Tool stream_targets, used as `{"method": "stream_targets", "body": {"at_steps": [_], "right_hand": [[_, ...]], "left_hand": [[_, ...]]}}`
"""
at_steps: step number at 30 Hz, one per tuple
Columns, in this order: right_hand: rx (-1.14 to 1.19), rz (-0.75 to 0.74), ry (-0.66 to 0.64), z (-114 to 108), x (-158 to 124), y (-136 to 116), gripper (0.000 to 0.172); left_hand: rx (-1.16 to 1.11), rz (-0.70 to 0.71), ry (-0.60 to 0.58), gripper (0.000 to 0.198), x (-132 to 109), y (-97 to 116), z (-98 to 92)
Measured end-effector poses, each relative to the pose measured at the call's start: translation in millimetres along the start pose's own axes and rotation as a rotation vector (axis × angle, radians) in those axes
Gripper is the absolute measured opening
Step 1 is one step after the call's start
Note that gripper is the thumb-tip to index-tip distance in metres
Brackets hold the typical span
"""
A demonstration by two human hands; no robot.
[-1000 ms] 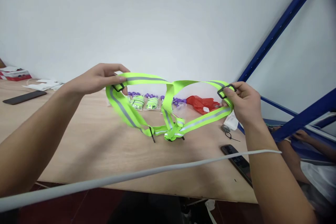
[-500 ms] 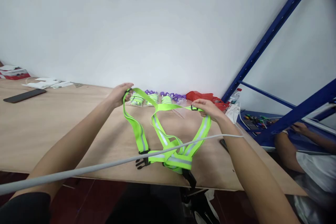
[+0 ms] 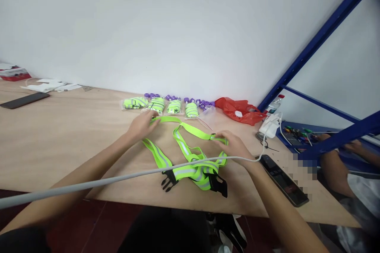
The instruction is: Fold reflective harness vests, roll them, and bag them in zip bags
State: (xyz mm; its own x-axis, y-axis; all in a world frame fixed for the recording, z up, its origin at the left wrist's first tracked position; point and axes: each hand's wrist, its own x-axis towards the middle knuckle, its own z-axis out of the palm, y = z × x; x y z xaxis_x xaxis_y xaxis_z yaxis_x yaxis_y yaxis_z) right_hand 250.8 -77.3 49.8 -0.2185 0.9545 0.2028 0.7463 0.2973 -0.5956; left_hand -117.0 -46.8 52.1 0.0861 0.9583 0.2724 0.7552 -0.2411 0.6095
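A neon-yellow reflective harness vest (image 3: 185,171) with grey stripes lies loosely bunched near the table's front edge. Its black side-release buckle shows as a pronged half (image 3: 169,180) on the left and a socket half (image 3: 219,185) on the right. My left hand (image 3: 143,125) is closed on the upper left strap, by a black slider. The upper right strap is pinched in my right hand (image 3: 233,143), beside another black slider. Between both hands the top strap (image 3: 196,131) sags slightly, low over the table.
Several bagged reflective vests (image 3: 173,106) and purple rolls (image 3: 154,95) line the wall. To the right are a red plastic bag (image 3: 239,110), a bottle (image 3: 274,104) and a phone (image 3: 283,182). A white cable (image 3: 118,179) crosses in front. Another person's arm (image 3: 332,162) shows beyond the blue frame.
Both hands have come down toward the table with the straps. The raised harness has settled and bunched up on the tabletop. The view has shifted slightly, showing the phone fully.
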Motion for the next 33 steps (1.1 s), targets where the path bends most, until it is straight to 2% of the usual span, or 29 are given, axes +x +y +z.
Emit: {"method": "stream_targets", "body": {"at_steps": [2,5,8,11,15,20,23,27,29,33], "right_hand": [[-0.098,0.037,-0.154,1.7,-27.1,-22.4,0.028],[-0.187,0.013,-0.377,5.5,-57.1,-46.3,0.019],[-0.182,-0.026,-0.429,9.6,-66.5,-46.5,0.007],[-0.057,-0.033,-0.385,10.4,-66.1,-32.5,0.014],[0.183,0.038,-0.287,11.0,-70.4,-15.6,0.027],[0.324,0.176,-0.225,15.8,-81.6,-6.8,0.038],[0.363,0.192,-0.227,17.3,-84.4,-5.3,0.04],[0.388,0.126,-0.244,21.3,-83.4,-5.2,0.036],[0.43,0.121,-0.223,24.7,-82.2,-6.8,0.035],[0.563,0.22,-0.186,30.8,-80.3,-14.4,0.039]], "left_hand": [[0.051,0.244,-0.174,0.03,-27.2,27.8,10.9],[0.0,0.515,-0.431,0.03,-69.0,62.7,36.8],[0.003,0.553,-0.542,0.027,-93.7,75.4,58.3],[0.04,0.491,-0.594,0.009,-98.0,70.8,64.2],[0.048,0.408,-0.555,0.01,-95.5,60.6,56.7],[0.058,0.398,-0.495,0.005,-98.0,51.1,47.4],[0.114,0.386,-0.541,0.007,-97.9,47.0,43.9],[0.156,0.425,-0.612,0.008,-98.6,49.3,45.8],[0.141,0.484,-0.565,0.008,-100.8,53.6,49.3],[0.092,0.634,-0.378,0.021,-109.9,64.8,57.1]]}}
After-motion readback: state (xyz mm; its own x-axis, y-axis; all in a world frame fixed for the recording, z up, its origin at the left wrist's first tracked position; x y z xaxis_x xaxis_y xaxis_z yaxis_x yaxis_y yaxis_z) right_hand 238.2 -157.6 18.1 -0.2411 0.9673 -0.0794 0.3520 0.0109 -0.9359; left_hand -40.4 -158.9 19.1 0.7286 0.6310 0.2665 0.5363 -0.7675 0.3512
